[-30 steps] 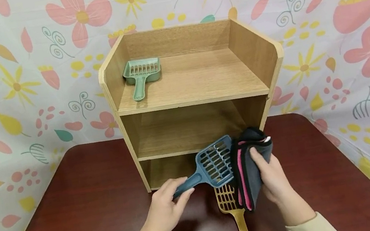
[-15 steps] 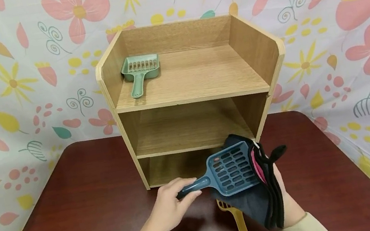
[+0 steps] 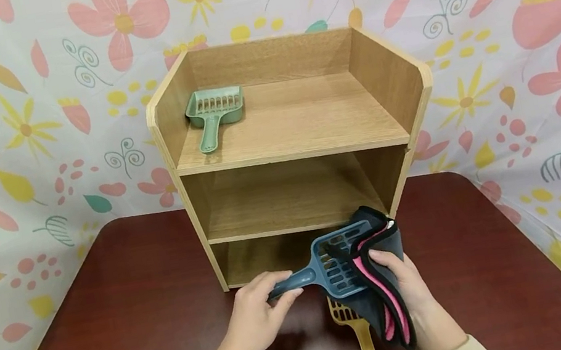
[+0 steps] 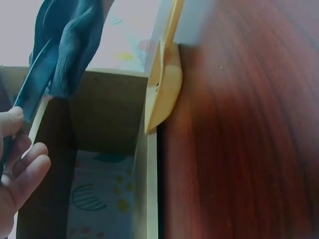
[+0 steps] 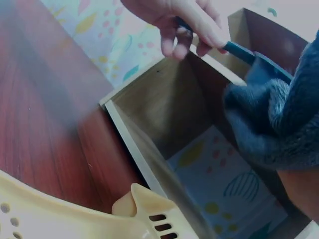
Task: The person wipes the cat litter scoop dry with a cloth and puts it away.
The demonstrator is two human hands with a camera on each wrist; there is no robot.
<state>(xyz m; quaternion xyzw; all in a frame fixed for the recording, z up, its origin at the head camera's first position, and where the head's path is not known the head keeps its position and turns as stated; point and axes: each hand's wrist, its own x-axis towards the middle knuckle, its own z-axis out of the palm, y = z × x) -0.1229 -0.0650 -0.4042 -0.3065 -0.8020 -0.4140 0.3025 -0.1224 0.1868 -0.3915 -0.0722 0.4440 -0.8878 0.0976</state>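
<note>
My left hand (image 3: 257, 313) pinches the handle of a blue slotted litter scoop (image 3: 330, 263), held above the table in front of the shelf. A dark grey cloth (image 3: 360, 305) with black and pink edging is in my right hand (image 3: 422, 306), the thumb on its near side. The cloth wraps the right part of the scoop's slotted head and hides it. Below both lies a yellow litter scoop (image 3: 365, 341), its head partly behind the cloth; the right wrist view shows its slots (image 5: 163, 226) close up.
A wooden three-level shelf (image 3: 288, 155) stands on the dark red table (image 3: 91, 346). On its top level, at the left, sits a green litter scoop (image 3: 215, 111) in a matching tray. A flower-patterned sheet (image 3: 34, 181) hangs behind and at both sides.
The cloth has gone from the blue scoop's right edge, to behind its head, and now folds over the right part. The blue scoop has shifted slightly right and down; both hands keep their holds.
</note>
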